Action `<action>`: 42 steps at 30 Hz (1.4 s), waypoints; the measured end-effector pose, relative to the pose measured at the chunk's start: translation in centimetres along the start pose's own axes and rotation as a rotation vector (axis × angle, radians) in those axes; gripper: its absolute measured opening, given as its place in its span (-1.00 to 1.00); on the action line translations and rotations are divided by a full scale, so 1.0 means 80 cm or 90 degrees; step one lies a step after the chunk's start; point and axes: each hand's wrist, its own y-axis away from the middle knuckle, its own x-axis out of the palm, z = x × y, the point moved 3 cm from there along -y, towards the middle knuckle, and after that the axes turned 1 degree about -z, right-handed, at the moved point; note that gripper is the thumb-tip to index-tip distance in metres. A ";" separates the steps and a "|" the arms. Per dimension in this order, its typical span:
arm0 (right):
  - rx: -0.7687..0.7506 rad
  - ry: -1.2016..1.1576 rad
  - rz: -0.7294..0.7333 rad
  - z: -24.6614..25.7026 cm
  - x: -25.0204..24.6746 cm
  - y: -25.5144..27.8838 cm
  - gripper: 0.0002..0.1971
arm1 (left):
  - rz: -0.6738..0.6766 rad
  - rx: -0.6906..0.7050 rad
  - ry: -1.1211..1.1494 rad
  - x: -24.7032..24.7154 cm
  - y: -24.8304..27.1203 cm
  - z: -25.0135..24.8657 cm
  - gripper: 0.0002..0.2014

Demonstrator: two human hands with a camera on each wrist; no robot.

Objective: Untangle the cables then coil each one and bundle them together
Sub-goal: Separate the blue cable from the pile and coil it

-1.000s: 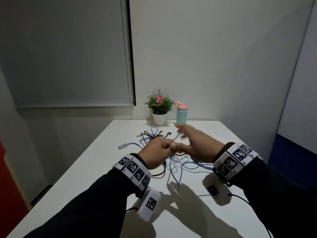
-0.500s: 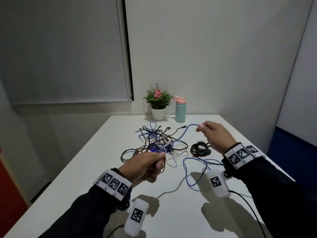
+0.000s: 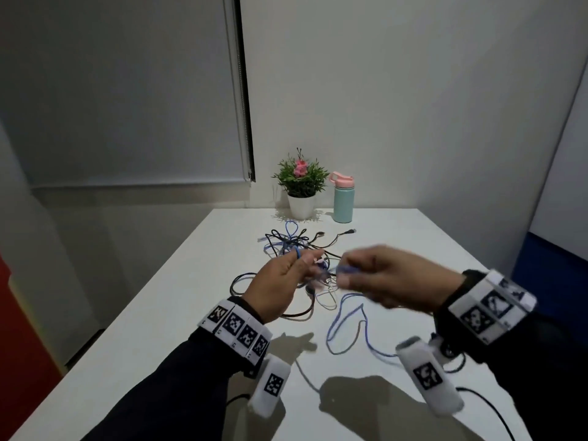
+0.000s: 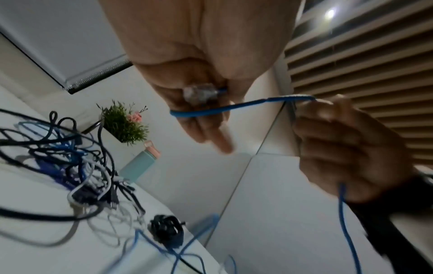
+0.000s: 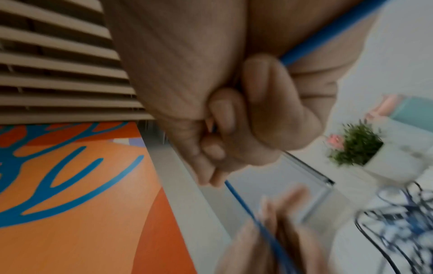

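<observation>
A blue cable (image 4: 234,106) runs between my two hands above the white table (image 3: 178,313). My left hand (image 3: 302,265) holds its clear plug end (image 4: 199,92), and the cable loops over that hand's fingers. My right hand (image 3: 346,275) pinches the same cable (image 5: 236,194) close to the left hand, fingers curled; it is motion-blurred. The rest of the blue cable (image 3: 334,319) trails in loose loops on the table below. A tangle of black, blue and white cables (image 3: 288,241) lies just beyond the hands. A small coiled black cable (image 4: 166,231) lies beside the tangle.
A potted plant (image 3: 300,183) and a teal bottle with a pink lid (image 3: 343,198) stand at the table's far edge against the wall. The table's left edge (image 3: 152,284) drops to the floor. Black leads from the wrist cameras (image 3: 490,405) cross the near right.
My right hand has swung left from out at the right to meet the left hand, sliding along the blue cable. The left hand has risen and moved forward.
</observation>
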 end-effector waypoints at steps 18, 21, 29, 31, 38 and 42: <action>-0.045 0.183 -0.016 0.043 0.020 0.001 -0.75 | -0.007 0.051 -0.058 -0.017 0.001 -0.063 -0.59; -0.133 0.285 -0.199 0.056 -0.027 -0.002 -0.86 | 0.149 -0.059 0.031 -0.010 0.010 -0.056 -0.43; -0.092 0.265 -0.211 0.010 0.019 -0.018 -0.80 | 0.131 0.001 0.641 -0.004 -0.001 -0.112 -0.58; -0.071 0.229 -0.140 0.007 0.044 -0.016 -0.82 | 0.024 0.041 0.556 -0.010 -0.014 -0.111 -0.57; -0.012 -0.024 0.018 0.044 0.022 0.004 -0.94 | -0.032 0.125 -0.343 -0.035 -0.012 -0.061 -0.59; -0.106 0.364 -0.185 0.055 -0.035 0.005 -0.89 | 0.157 -0.062 -0.114 -0.030 0.006 -0.054 -0.36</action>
